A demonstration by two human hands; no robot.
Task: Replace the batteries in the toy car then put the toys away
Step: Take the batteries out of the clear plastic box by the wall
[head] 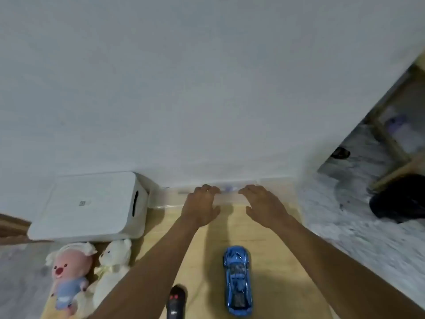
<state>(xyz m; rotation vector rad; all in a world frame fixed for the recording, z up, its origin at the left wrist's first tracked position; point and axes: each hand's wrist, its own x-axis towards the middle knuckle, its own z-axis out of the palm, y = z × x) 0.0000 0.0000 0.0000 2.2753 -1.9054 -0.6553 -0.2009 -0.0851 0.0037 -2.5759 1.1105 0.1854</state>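
A blue toy car (238, 280) lies on the yellow mat (276, 272), nose pointing away from me, between my forearms. A black remote control (176, 301) with red buttons sits at the bottom edge, left of the car. Against the wall stands a low clear plastic box (230, 199). My left hand (200, 209) and my right hand (264, 207) both reach to it, fingers curled over its near top edge. What the box holds is blurred.
A white lidded storage bin (92, 206) with a side handle slot stands left of the clear box. A pink-faced plush (69, 272) and a cream bear plush (112, 265) lie in front of it. Grey marbled floor (358, 215) and a dark object (397, 199) are on the right.
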